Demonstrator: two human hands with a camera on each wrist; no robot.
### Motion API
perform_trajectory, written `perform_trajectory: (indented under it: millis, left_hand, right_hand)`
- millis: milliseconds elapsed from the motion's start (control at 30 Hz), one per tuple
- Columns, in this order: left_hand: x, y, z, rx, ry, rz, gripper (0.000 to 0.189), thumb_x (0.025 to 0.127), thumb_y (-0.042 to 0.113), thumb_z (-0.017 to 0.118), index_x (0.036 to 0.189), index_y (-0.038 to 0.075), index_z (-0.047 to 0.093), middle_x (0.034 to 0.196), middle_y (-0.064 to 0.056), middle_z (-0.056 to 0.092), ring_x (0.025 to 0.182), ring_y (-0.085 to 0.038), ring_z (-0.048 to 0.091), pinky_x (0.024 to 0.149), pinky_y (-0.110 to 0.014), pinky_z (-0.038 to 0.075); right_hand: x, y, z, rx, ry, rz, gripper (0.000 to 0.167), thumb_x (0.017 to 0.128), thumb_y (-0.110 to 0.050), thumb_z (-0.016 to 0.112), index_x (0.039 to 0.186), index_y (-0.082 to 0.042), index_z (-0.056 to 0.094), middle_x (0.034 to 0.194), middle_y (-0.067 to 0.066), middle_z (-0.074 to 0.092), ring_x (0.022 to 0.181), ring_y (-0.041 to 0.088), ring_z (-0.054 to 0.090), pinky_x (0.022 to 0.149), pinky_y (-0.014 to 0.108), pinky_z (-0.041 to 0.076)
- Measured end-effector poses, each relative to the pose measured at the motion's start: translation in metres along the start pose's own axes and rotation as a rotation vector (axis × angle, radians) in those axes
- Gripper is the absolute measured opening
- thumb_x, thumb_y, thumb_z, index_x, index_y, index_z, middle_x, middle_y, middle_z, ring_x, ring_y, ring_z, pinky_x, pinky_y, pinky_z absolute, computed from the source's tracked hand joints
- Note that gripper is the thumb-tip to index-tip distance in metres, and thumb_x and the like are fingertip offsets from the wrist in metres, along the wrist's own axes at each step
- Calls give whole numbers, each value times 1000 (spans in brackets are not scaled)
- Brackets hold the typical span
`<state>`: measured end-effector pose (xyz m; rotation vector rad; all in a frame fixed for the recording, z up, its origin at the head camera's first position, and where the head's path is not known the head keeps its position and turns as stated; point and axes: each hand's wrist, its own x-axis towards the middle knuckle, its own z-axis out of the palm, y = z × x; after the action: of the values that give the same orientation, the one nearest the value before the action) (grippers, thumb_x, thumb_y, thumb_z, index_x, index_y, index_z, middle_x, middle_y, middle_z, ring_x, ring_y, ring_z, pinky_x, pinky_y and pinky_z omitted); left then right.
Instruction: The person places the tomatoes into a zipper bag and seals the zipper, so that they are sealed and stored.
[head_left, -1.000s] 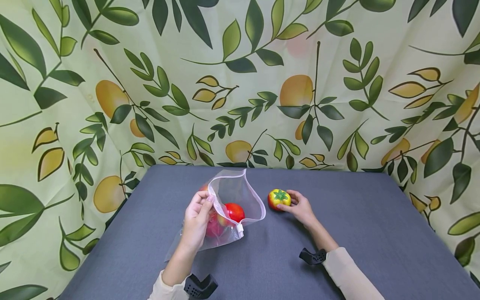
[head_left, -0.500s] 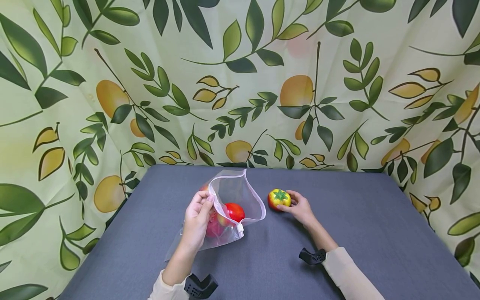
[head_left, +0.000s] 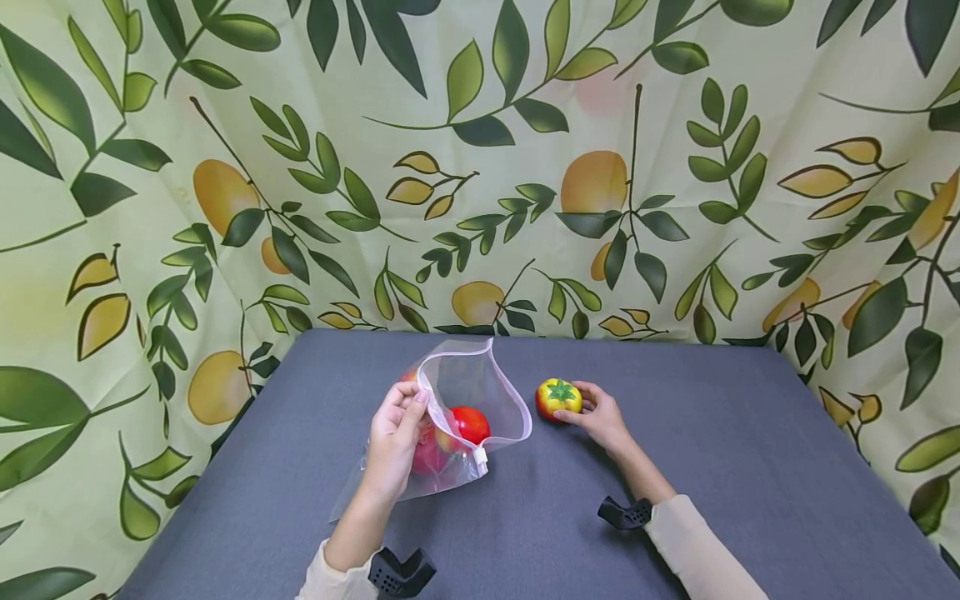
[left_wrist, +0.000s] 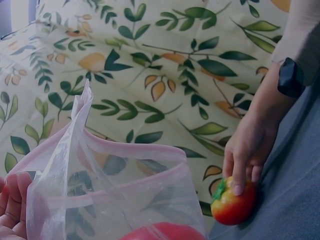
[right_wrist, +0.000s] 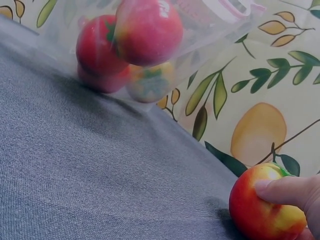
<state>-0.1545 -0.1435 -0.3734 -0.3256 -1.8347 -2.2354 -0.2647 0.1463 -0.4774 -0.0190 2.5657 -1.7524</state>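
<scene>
My left hand (head_left: 392, 437) pinches the rim of a clear zip bag (head_left: 502, 387) with pink edging and a white slider (head_left: 480, 460). The bag's mouth gapes toward the right. Several red and yellow-red tomatoes (right_wrist: 150, 32) lie inside it, seen through the film in the right wrist view; one bright red tomato (head_left: 472, 424) shows at the opening. To the right of the bag, my right hand (head_left: 604, 422) holds a red-and-yellow tomato (head_left: 558, 400) with a green star-shaped top, thumb on its near side. That tomato is close to the tabletop, apart from the bag.
The table has a grey-blue cloth (head_left: 720, 467). Behind and at both sides hangs a fabric backdrop (head_left: 525, 250) printed with leaves and fruit. Black wrist bands (head_left: 626, 512) sit at the ends of both light sleeves.
</scene>
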Motion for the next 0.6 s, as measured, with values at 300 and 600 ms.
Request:
perform_trajectory:
  millis: [300,600]
  left_hand:
    - [1,0,0,-3,-1,5,9,99,6,46,100,15,48,77,13,55,68,1,54,67,-11,50]
    - [0,-1,0,-1,9,-9,8,99,7,46,101,14,48,78,13,56,70,1,55,70,-11,51]
  right_hand:
    - [0,0,0,10,15,5,67,80,-11,76,136,5,43,134,29,51,123,39,53,108,50,43]
    - [-1,-3,-1,6,20,13,66,80,-11,76,136,4,44,133,28,52,122,38,54,106,48,45]
